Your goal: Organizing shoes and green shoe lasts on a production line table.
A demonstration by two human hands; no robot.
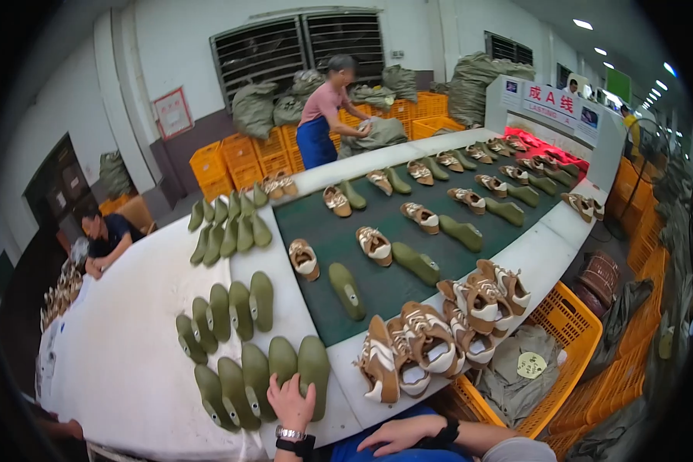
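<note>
My left hand [291, 402], with a watch at its wrist, rests on the heel ends of the rightmost green shoe lasts in the near row. Its fingers are spread over a large last [313, 369] and the one beside it [282, 356]. More green lasts [231, 389] stand to its left, and a second row [239, 308] lies just beyond. My right hand [399, 434] lies with fingers stretched out in front of my blue apron, holding nothing. Brown and white sneakers [426, 335] stand clustered on the white ledge beyond my right hand.
A green conveyor belt [377, 296] carries sneakers and lasts in rows. An orange crate [550, 385] with grey sacking stands at the right. A person in a pink shirt [323, 108] handles a sack across the belt; another person [115, 235] sits at the far left.
</note>
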